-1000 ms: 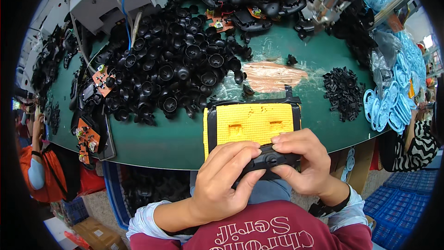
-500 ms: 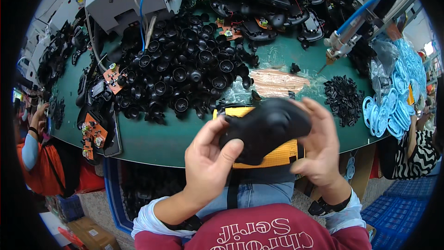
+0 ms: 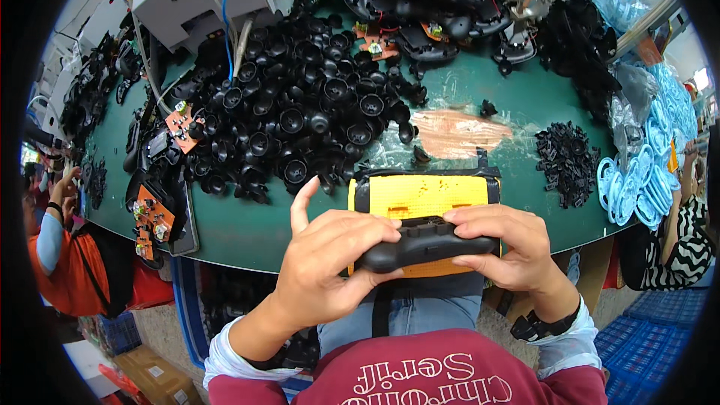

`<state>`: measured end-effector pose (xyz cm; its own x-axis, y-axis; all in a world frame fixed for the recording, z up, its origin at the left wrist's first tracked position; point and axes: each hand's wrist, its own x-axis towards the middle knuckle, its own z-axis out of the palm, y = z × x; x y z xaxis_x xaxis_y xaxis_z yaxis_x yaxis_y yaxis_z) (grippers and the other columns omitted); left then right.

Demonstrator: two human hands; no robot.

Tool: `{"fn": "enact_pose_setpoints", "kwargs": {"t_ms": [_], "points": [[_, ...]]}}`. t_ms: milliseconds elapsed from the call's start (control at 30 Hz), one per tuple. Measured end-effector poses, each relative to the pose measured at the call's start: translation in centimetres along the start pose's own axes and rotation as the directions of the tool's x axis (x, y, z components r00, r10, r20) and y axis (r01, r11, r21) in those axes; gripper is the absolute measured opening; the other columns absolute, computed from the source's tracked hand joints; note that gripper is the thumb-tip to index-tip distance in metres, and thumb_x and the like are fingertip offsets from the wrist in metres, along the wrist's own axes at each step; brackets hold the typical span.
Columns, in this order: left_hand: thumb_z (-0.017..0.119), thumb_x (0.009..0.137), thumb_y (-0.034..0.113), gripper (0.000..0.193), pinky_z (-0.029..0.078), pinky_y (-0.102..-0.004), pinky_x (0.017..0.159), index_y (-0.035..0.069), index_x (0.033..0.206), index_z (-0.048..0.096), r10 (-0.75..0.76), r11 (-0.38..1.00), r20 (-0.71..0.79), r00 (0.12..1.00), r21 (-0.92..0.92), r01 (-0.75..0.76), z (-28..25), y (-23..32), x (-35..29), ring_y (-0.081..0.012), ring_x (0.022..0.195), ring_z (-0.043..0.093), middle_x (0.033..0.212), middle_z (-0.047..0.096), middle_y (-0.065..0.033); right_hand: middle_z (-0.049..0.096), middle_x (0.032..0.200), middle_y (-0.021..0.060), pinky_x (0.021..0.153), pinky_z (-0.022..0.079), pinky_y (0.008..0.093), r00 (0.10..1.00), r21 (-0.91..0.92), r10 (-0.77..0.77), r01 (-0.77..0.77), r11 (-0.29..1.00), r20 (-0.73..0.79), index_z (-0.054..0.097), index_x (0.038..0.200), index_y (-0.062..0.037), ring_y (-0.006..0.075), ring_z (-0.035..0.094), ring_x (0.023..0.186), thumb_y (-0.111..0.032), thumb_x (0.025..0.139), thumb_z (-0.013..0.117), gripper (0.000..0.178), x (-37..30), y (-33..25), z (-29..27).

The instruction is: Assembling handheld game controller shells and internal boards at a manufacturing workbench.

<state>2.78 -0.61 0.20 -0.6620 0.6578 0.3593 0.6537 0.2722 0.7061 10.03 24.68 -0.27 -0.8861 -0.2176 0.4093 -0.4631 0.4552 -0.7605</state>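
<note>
Both of my hands grip a black game controller [image 3: 431,247], held level with its long edge and its slots turned up. My left hand [image 3: 322,259] pinches the left end between thumb and fingers, one finger raised away from it. At the other end, my right hand [image 3: 510,244] has its fingertips on top and its thumb in front. Just behind and beneath the controller is a yellow block-shaped fixture [image 3: 427,189] with black ends, at the table's near edge; the controller hides part of it.
A heap of black cup-shaped thumbstick caps [image 3: 300,116] covers the left middle of the green table [image 3: 247,236]. Small black parts [image 3: 566,165] lie to the right, beside light-blue rings [image 3: 637,187]. Behind are a grey machine [image 3: 202,4], black controller shells [image 3: 427,7] and a metal tool [image 3: 529,0].
The controller has turned from its broad face to its edge and dropped slightly. My right hand has closed on its right end. The metal tool at the right has moved up and away.
</note>
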Motion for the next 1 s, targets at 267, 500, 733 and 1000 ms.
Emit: {"fn": "enact_pose_setpoints", "kwargs": {"t_ms": [267, 500, 733, 1000], "points": [[0.081, 0.064, 0.007, 0.035, 0.029, -0.0475, 0.105, 0.011, 0.096, 0.069, 0.208, 0.968, -0.127, 0.97, 0.166, -0.186, -0.1, 0.2, 1.6, -0.0205, 0.095, 0.068, 0.103, 0.073, -0.0049, 0.068, 0.106, 0.0167, 0.083, 0.057, 0.0396, 0.965, -0.222, -0.252, 0.231, 0.947, -0.068, 0.068, 0.095, -0.0009, 0.0331, 0.068, 0.094, -0.002, 0.066, 0.08, 0.031, 2.0, -0.5, -1.2], [0.08, 0.061, 0.05, 0.055, 0.025, -0.057, 0.109, 0.015, 0.102, 0.068, 0.202, 0.929, 0.16, 0.966, 0.28, -0.241, 2.6, -0.3, -1.3, -0.0193, 0.113, 0.061, 0.118, 0.068, -0.0008, 0.063, 0.124, 0.0131, 0.104, 0.043, 0.0447, 0.99, -0.394, -0.035, 0.086, 0.915, 0.134, 0.068, 0.108, -0.0038, 0.029, 0.057, 0.123, -0.019, 0.075, 0.08, 0.038, -5.6, 0.4, 0.1], [0.067, 0.072, 0.004, 0.059, 0.036, -0.0578, 0.099, 0.022, 0.128, 0.059, 0.123, 0.935, 0.201, 0.972, 0.304, -0.182, 6.5, 1.0, 0.9, -0.0421, 0.122, 0.044, 0.141, 0.042, -0.0205, 0.058, 0.121, 0.0189, 0.09, 0.049, 0.0331, 0.64, -0.321, -0.304, 0.094, 0.943, -0.706, 0.058, 0.115, 0.0048, 0.0246, 0.06, 0.107, 0.006, 0.088, 0.059, 0.027, 9.0, -1.5, -7.9], [0.062, 0.073, -0.001, 0.061, 0.033, -0.0601, 0.101, 0.024, 0.129, 0.059, 0.062, 0.935, 0.176, 0.982, 0.335, -0.119, 6.9, 1.4, 1.5, -0.0457, 0.125, 0.041, 0.141, 0.041, -0.0222, 0.066, 0.1, 0.0125, 0.09, 0.052, 0.0286, 0.99, 0.6, -0.112, 0.035, 0.799, 0.091, 0.055, 0.119, 0.0094, 0.0191, 0.066, 0.097, -0.014, 0.09, 0.067, 0.038, 11.6, -6.0, -16.1]]}}
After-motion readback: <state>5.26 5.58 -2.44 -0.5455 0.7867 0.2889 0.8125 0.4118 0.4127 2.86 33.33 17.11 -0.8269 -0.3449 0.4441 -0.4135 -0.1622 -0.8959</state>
